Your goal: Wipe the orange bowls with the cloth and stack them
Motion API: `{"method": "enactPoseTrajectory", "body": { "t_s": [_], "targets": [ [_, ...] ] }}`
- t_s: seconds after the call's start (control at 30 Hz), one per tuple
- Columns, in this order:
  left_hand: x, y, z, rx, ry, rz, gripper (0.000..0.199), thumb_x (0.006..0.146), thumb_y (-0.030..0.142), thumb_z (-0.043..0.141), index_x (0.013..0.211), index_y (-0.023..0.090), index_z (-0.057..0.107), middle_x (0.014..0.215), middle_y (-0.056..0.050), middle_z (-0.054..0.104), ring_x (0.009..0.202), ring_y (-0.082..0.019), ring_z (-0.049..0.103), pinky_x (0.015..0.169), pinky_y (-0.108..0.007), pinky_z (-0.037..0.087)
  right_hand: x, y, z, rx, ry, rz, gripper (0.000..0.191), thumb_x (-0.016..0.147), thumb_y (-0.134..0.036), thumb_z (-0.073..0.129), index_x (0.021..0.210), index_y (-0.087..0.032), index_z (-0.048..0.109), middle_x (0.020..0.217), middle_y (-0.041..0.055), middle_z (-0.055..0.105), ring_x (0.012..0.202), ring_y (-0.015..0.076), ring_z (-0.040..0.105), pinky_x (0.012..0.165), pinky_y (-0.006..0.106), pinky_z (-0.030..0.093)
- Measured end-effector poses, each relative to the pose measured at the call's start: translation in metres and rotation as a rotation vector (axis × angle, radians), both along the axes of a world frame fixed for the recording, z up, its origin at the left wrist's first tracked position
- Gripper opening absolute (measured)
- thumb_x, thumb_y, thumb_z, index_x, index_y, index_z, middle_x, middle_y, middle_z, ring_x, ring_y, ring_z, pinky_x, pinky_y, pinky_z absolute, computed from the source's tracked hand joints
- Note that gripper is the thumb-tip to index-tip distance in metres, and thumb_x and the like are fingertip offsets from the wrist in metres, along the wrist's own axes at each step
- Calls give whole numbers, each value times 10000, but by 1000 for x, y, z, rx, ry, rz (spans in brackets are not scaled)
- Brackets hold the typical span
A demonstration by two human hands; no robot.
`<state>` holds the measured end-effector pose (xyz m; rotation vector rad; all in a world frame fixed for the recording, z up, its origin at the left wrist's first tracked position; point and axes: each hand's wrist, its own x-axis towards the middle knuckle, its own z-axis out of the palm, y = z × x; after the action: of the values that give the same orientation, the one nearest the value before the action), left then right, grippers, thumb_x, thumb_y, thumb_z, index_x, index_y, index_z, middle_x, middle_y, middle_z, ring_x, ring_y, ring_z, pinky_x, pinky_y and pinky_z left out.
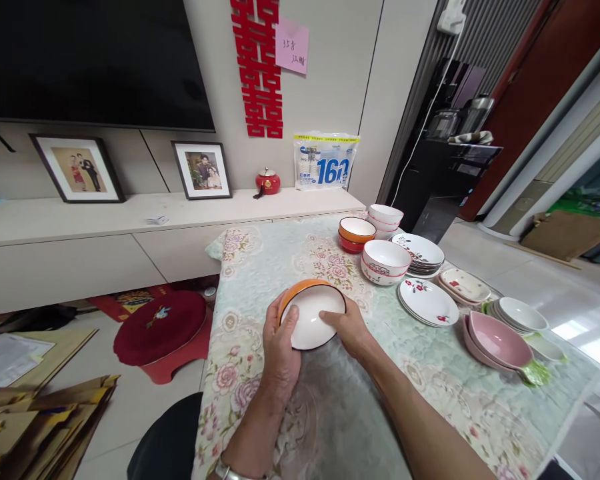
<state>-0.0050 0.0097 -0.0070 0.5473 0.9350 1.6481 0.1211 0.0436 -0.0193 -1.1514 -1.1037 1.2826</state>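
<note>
Between my two hands is an orange bowl (313, 313) with a white inside and a dark rim, tilted so its inside faces me. My left hand (281, 333) grips its left side, thumb over the rim on the inner wall. On the right side my right hand (349, 327) holds it the same way, thumb inside. The fingers behind the bowl are partly hidden. Beyond it, on the floral tablecloth (275, 260), a similar orange bowl (357, 230) sits on a red one. Right of those are white bowls (387, 261) with red rims, stacked.
Stacked plates (427, 302), more plates (420, 252), square dishes (465, 285), pink bowls (500, 340) and small white bowls (523, 313) line the table's right side. A low cabinet (180, 220) with framed photos and a red jar (267, 182) stands behind. A red stool (163, 327) is at left.
</note>
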Motion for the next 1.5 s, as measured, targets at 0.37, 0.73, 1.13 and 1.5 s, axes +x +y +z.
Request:
{"method": "enactPoseTrajectory", "body": {
  "t_s": [0.37,0.73,1.13,1.5],
  "targets": [
    [-3,-5,0,365,722,-72,689,644,171,744,1306,199,557,1240,-106,600,1140,-295,596,1002,-416,463,26,-16,33,888,-886,-72,346,900,-94,479,1200,-217,600,1171,110,664,1092,215,630,899,312,515],
    [3,-1,-11,68,94,44,538,719,362,754,1208,189,612,1176,-93,685,1047,-252,658,893,-354,521,13,2,10,242,-363,-75,234,765,-247,572,976,-193,657,918,35,719,850,219,658,772,318,533],
    [1,10,-2,-101,-298,82,398,853,369,650,1167,125,668,999,-106,764,867,-242,725,865,-405,574,30,-11,31,-157,-306,538,460,775,-586,675,907,-145,680,628,-4,624,486,119,536,428,220,449],
    [2,15,3,-162,-472,-21,361,894,289,615,1213,126,660,1050,-133,772,1016,-260,720,976,-412,545,49,-1,38,274,-789,-40,532,953,-569,392,1166,-166,666,983,105,721,809,223,669,731,318,480]
  ]
}}
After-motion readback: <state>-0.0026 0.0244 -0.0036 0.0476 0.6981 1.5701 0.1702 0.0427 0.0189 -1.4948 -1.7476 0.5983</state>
